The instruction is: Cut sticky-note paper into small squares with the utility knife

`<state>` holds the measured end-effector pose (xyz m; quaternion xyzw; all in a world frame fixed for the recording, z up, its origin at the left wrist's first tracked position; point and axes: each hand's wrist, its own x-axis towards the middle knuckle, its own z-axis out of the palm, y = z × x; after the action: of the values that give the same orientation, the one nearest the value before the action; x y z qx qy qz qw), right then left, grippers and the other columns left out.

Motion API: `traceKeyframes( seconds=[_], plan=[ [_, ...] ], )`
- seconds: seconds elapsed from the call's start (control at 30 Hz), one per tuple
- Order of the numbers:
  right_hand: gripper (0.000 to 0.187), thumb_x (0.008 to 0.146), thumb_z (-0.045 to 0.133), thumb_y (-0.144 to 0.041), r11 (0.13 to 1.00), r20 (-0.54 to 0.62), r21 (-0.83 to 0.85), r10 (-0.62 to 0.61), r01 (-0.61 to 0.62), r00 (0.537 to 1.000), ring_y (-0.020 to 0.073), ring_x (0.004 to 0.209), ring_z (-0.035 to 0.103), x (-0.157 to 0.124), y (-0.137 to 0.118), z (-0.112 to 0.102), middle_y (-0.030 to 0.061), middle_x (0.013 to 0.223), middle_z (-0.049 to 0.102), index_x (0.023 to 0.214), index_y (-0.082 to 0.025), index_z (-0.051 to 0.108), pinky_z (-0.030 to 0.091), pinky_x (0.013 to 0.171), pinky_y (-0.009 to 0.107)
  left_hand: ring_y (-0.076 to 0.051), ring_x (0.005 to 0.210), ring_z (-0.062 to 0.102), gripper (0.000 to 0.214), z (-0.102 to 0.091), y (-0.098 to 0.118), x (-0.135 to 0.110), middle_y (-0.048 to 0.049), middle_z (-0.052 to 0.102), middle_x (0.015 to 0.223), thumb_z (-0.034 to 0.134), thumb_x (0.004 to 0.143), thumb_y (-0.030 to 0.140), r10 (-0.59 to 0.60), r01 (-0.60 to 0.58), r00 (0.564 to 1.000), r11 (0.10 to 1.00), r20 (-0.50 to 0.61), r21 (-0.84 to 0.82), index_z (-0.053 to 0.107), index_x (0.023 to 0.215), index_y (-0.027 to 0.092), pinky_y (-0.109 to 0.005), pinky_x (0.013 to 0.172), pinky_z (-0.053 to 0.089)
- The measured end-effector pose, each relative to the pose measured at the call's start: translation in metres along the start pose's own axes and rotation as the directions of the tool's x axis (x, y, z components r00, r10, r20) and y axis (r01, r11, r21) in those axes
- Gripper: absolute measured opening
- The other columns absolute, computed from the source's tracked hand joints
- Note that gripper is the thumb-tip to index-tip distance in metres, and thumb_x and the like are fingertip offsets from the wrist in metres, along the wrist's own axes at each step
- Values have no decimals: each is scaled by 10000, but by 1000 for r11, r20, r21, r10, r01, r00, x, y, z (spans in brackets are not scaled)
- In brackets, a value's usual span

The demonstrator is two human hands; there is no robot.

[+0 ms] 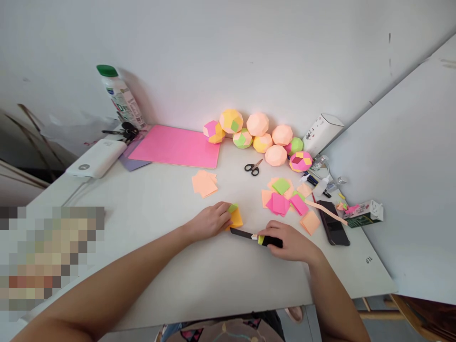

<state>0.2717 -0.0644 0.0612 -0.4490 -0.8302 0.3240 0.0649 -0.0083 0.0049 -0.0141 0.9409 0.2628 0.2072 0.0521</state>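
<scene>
My left hand [213, 221] has its fingers closed at the left edge of an orange paper piece [236, 218] with a green part at its top; the fingers partly cover it. In my right hand [285, 240] is a black and yellow-green utility knife [244, 233], its dark blade extended to the left. The blade's tip lies at the lower edge of the orange paper; I cannot tell whether it touches. Peach paper squares [204, 183] lie beyond my left hand. Pink paper pieces [278, 204], with green and peach ones around them, lie beyond my right hand.
Small black scissors [253, 167] lie mid-table. Several faceted paper balls [257, 124] sit along the wall, beside a pink sheet [174, 146]. A phone [334, 223] and a small carton [365, 213] stand right. A bottle [123, 97] and a white power bank [96, 157] are left.
</scene>
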Motion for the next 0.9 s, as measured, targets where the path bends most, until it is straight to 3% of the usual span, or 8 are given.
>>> traceKeyframes(
  seconds=[0.27,0.53,0.7,0.8,0.9],
  plan=[
    [447,760,524,-122,987,-39,-155,39,-44,998,187,834,590,-4,-11,4,63,957,596,1181,-214,643,495,731,299,-178,785,530,296,-1,1,0,-75,514,899,306,984,239,-7,7,1000,1000,-5,17,481,754,172,-263,580,423],
    [430,800,529,-150,970,-57,-229,67,-79,996,191,821,583,-5,-16,11,73,954,587,1218,-206,611,491,712,305,-201,875,538,283,-8,4,1,-84,531,928,297,974,241,-18,20,999,998,41,-61,505,793,178,-293,664,469],
    [403,822,536,-164,960,-26,-252,119,-121,993,201,847,575,-5,-22,15,74,958,575,1217,-205,602,482,722,307,-218,913,544,157,-6,5,0,-98,551,1006,360,938,206,33,-34,999,997,-11,-72,481,1036,190,-297,657,478],
    [389,833,534,-163,951,-5,-272,152,-148,988,211,876,573,-4,-25,16,84,976,572,1216,-193,597,477,733,310,-220,960,551,301,-2,5,0,-102,567,1041,406,924,186,30,-43,994,992,-107,-122,361,1222,178,-304,701,490],
    [358,835,533,-155,942,8,-292,177,-167,984,215,883,570,-4,-28,18,89,980,573,1185,-184,606,473,729,311,-228,982,553,273,-2,6,0,-99,577,1046,432,904,199,-9,-2,997,991,-78,-136,401,1175,179,-315,724,498]
  ],
)
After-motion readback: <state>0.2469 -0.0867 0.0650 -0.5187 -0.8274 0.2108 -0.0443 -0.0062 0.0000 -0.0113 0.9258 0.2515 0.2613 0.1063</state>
